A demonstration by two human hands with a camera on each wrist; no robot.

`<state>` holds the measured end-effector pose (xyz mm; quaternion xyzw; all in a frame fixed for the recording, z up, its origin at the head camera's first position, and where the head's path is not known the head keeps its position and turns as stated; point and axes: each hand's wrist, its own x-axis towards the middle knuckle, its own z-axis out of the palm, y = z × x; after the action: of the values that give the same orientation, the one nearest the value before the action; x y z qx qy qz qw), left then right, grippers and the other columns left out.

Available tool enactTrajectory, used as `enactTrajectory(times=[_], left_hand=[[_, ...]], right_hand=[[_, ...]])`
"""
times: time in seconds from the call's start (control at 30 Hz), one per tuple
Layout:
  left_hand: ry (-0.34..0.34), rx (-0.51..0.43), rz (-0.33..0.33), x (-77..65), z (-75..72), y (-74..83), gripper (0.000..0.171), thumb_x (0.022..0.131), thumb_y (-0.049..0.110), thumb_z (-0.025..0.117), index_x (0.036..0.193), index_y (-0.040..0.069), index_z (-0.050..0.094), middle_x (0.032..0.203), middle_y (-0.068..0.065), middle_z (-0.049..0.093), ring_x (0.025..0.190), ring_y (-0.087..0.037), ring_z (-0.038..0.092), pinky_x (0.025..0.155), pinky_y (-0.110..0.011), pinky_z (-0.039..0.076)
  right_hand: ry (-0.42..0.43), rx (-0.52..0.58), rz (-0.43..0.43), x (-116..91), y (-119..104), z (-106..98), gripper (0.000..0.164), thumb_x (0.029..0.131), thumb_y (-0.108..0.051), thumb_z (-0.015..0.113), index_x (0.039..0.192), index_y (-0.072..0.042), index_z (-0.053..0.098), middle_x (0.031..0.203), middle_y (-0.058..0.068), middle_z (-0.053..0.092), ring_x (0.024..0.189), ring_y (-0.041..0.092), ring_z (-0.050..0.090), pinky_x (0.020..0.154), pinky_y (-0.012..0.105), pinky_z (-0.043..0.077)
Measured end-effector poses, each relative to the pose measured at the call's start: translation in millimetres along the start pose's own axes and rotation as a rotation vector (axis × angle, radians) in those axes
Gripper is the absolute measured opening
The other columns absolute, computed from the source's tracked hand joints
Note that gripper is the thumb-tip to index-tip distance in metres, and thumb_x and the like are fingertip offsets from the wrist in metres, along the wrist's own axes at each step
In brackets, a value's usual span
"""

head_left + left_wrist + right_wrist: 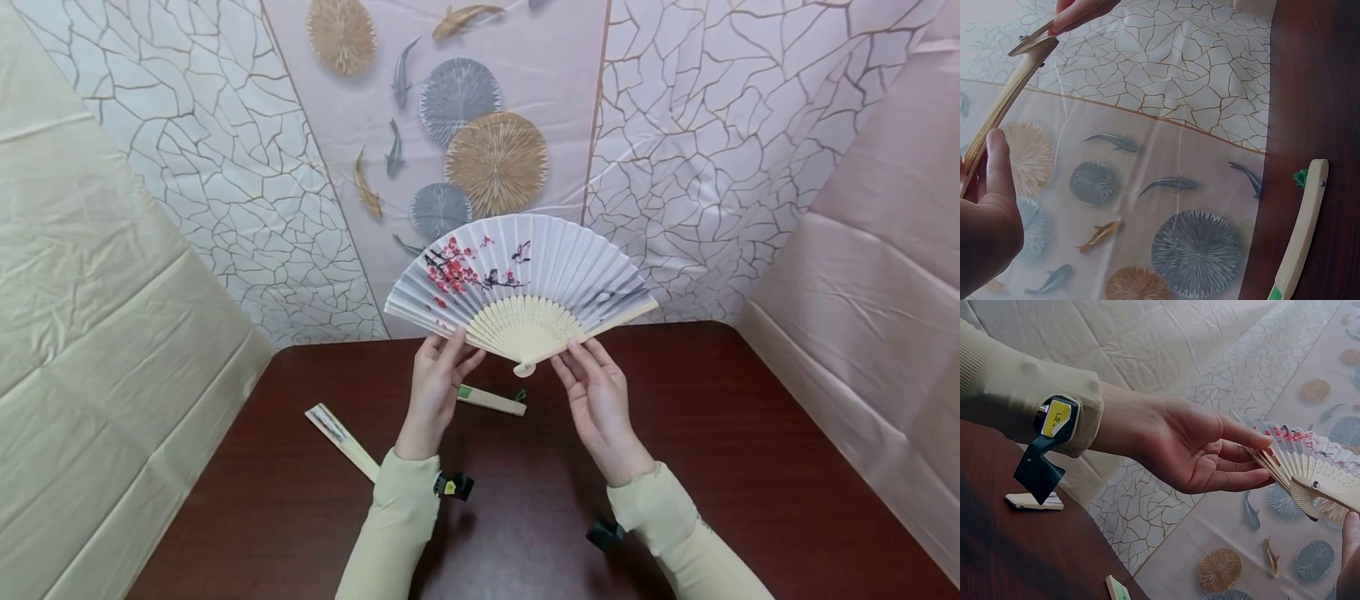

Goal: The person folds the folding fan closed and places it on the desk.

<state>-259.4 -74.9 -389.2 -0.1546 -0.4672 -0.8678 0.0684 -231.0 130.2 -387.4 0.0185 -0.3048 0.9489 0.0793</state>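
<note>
A white folding fan [525, 275] printed with red blossoms and small birds is spread wide above the table, its pale ribs meeting at a rivet at the bottom. My left hand [433, 383] pinches the fan's left edge between thumb and fingers. At the right guard stick, my right hand [600, 400] grips with thumb and fingers. The left wrist view shows the fan edge-on, with my left hand [991, 212] at it. From the right wrist view, the ribs fan out past the left hand [1197, 444], and only part of my right hand [1349, 556] appears.
Below the hands, a folded fan with a green section and green cord [491, 400] lies on the dark red table [750, 467]. Another folded fan [341, 437] lies left, partly covered by the left sleeve. Patterned cloth [660, 150] hangs behind, and pale cloth walls stand on both sides.
</note>
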Motion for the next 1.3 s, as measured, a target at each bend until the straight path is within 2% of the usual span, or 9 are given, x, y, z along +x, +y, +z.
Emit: enactTrajectory(times=[0.37, 0.67, 0.8, 0.97, 1.3], left_hand=[[0.006, 0.014, -0.015, -0.6, -2.1, -1.5, 0.04, 0.103, 0.014, 0.06, 0.138, -0.003, 0.052, 0.124, -0.015, 0.065, 0.104, -0.02, 0.069, 0.085, -0.034, 0.06], [0.084, 0.01, -0.04, 0.8, -3.2, -2.7, 0.032, 0.102, 0.01, 0.062, 0.129, -0.005, 0.06, 0.109, -0.013, 0.071, 0.091, -0.02, 0.072, 0.077, -0.031, 0.062], [0.095, 0.011, -0.052, 0.6, -3.8, -2.7, 0.033, 0.102, 0.01, 0.061, 0.13, -0.007, 0.059, 0.109, -0.012, 0.072, 0.091, -0.019, 0.072, 0.077, -0.031, 0.062], [0.085, -0.008, -0.065, -0.1, -5.2, -3.7, 0.034, 0.102, 0.009, 0.059, 0.133, -0.007, 0.057, 0.112, -0.011, 0.072, 0.094, -0.018, 0.072, 0.077, -0.031, 0.061], [0.005, -0.005, -0.071, 0.4, -9.5, -5.2, 0.04, 0.104, 0.013, 0.058, 0.138, -0.006, 0.054, 0.119, -0.012, 0.069, 0.099, -0.019, 0.071, 0.08, -0.031, 0.061]], right_hand=[[-0.002, -0.027, 0.016, -0.5, 0.8, -1.4, 0.019, 0.101, 0.0, 0.057, 0.11, -0.008, 0.072, 0.11, 0.006, 0.073, 0.095, 0.015, 0.071, 0.092, 0.03, 0.057], [-0.036, -0.085, 0.026, -1.9, 5.6, -1.4, 0.016, 0.102, -0.001, 0.056, 0.109, -0.009, 0.068, 0.107, 0.004, 0.071, 0.095, 0.014, 0.069, 0.093, 0.029, 0.056], [-0.036, -0.122, 0.022, -2.0, 7.1, -1.8, 0.015, 0.103, -0.003, 0.055, 0.111, -0.009, 0.066, 0.108, 0.003, 0.07, 0.095, 0.013, 0.068, 0.094, 0.029, 0.055], [-0.042, -0.119, 0.045, -1.6, 7.4, -2.9, 0.015, 0.104, -0.003, 0.052, 0.114, -0.008, 0.062, 0.109, 0.004, 0.07, 0.097, 0.014, 0.07, 0.092, 0.031, 0.056], [-0.046, -0.103, 0.07, -0.9, 9.3, -4.0, 0.015, 0.105, -0.002, 0.049, 0.118, -0.006, 0.057, 0.107, 0.005, 0.07, 0.096, 0.015, 0.07, 0.091, 0.032, 0.057]])
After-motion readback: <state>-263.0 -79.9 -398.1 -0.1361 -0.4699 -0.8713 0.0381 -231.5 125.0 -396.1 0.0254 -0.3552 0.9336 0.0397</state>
